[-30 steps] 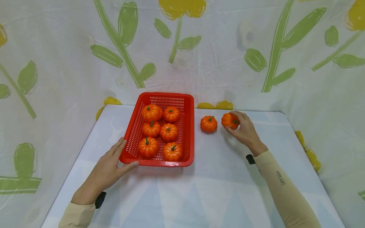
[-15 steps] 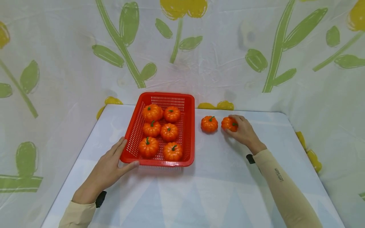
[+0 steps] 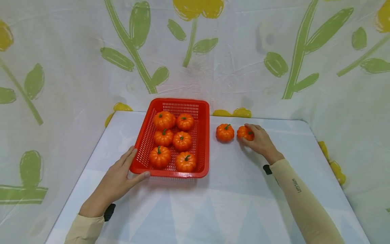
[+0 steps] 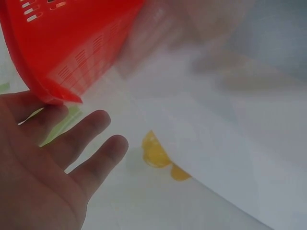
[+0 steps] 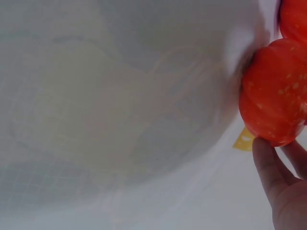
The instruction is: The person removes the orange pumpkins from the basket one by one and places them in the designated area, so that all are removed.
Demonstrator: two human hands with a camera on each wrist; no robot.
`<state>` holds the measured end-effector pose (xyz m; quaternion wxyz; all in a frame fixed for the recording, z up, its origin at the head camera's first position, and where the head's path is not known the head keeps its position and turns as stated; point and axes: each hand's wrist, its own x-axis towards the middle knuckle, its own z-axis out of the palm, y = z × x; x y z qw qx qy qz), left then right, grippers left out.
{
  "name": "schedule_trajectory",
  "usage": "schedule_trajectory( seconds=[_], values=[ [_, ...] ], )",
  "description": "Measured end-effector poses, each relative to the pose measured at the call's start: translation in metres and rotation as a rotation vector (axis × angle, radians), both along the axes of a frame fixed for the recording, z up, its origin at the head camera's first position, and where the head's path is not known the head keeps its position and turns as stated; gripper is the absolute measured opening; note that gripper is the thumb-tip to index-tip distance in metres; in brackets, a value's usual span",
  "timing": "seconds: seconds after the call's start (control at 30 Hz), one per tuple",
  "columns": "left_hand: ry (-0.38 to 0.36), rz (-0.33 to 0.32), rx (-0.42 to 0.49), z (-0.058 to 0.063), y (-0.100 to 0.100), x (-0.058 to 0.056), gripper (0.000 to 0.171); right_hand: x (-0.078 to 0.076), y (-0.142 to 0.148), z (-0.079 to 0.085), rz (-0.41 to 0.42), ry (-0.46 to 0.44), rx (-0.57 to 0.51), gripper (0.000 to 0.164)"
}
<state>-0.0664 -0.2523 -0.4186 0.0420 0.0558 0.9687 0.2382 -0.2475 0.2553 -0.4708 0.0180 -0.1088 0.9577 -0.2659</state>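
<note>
My right hand (image 3: 260, 141) curls its thumb and fingers round a small orange toy pumpkin (image 3: 243, 133) at the back right of the table. In the right wrist view the fingertips touch the side of this pumpkin (image 5: 273, 93). Just to its left sits a second pumpkin (image 3: 224, 133) with a green stem. A red slotted plastic basket (image 3: 176, 174) holds several more pumpkins (image 3: 182, 141). Against its front left corner rests my left hand (image 3: 112, 183), fingers extended along the side and thumb at the front rim. The left wrist view shows fingertips touching the basket (image 4: 91, 28).
The white table (image 3: 231, 203) has pale blue triangles along its front. A curtain (image 3: 234, 67) printed with green stems and yellow flowers rises directly behind the table and at both sides.
The pumpkin in my right hand has tipped and come down slightly onto the table beside the other one. My left hand stays at the basket. The head view has shifted slightly.
</note>
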Motion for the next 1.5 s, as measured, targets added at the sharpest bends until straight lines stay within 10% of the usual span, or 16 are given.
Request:
schedule_trajectory(
  seconds=[0.53,1.5],
  values=[
    [0.002,-0.006,-0.006,0.000,0.000,0.000,0.109,-0.008,-0.004,0.010,-0.012,-0.175,0.048,0.075],
    [0.021,-0.016,-0.002,-0.003,-0.002,-0.001,0.107,-0.005,-0.007,0.008,0.028,-0.114,0.083,0.075]
  ],
)
